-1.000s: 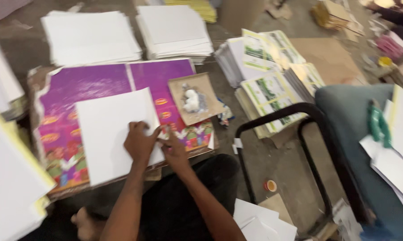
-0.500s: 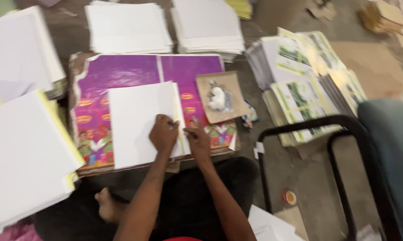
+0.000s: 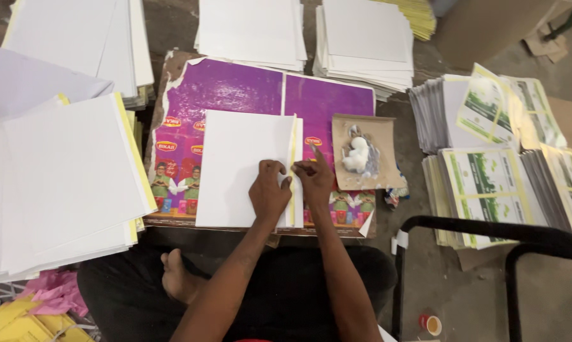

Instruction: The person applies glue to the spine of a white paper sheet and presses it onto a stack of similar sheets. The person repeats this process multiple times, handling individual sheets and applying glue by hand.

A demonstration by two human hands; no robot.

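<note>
Concrete floor [image 3: 463,297], grey and littered, is seen from above, with a purple printed board [image 3: 235,95] laid at the centre of the frame as a work surface. A white sheet [image 3: 235,168] with a yellow strip along its right edge is spread on that board. The left hand [image 3: 268,193] is pressed flat on the sheet, fingers curled. The right hand [image 3: 314,178] is set just beside it, fingertips pinched narrowly on the strip. Stacks of white paper [image 3: 58,171] are piled at left and along the top, green printed sheets [image 3: 489,183] at right. A brown card with a white glue blob [image 3: 362,158] lies right of the hands. A black chair frame [image 3: 520,237] crosses the lower right.
</note>
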